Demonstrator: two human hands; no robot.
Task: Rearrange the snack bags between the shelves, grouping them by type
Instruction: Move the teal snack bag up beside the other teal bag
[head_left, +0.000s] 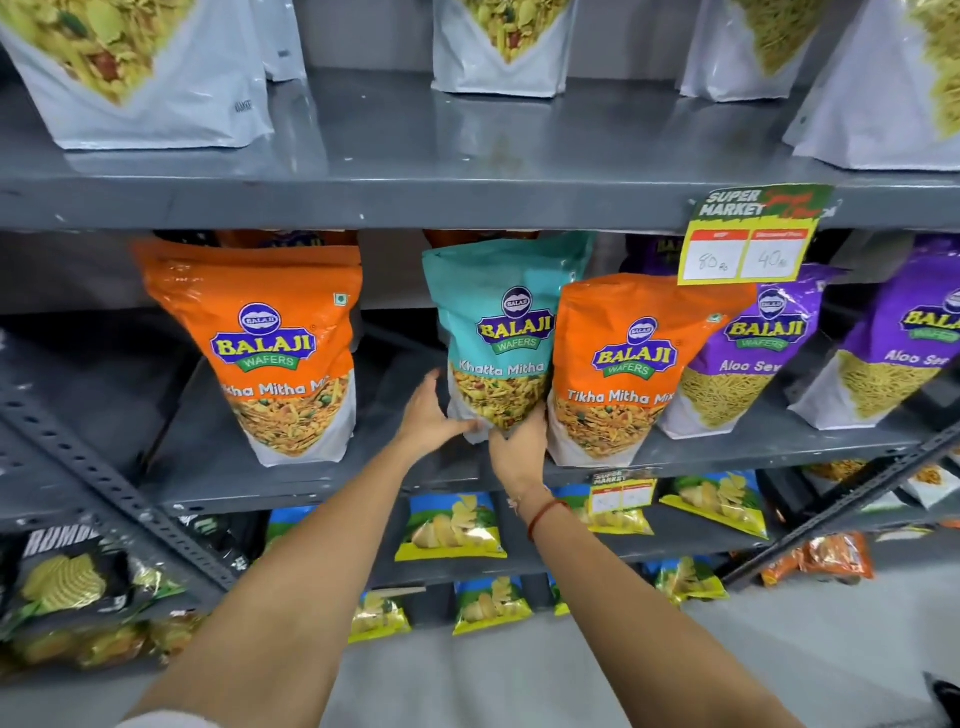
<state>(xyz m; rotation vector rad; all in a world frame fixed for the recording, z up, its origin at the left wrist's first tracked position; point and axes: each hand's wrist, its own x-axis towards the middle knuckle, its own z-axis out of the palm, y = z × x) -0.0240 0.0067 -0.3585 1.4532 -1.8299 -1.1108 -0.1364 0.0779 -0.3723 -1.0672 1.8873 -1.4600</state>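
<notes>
So here's where I'm at on the middle shelf (291, 483). Far left of my fingers there's an orange bag (275, 353) standing on its own, well apart, with a bare gap between it and my hands. My guess is that gap is where a matching bag should go.

My left hand (428, 415) is on the lower left corner of the teal bag (498, 338), fingers spread and curled around the bag's edge. My right hand (519, 449) cups the bottom of the same bag from the front, fingers together and pressed up against its base. So the teal one sits right above and between my fingers, upright, held from two sides near the bottom, which I reckon is so it won't flop over when it comes off the shelf.

Just right of my right fingers, touching the teal bag and overlapping its front, is a second orange bag (628, 369). That's the mix-up: teal is wedged between two oranges. Further right are two purple bags (748, 358), already side by side, under a price tag (748, 244) hanging off the upper shelf (363, 202).

Looks like teal needs to come out so the oranges can sit together.
</notes>
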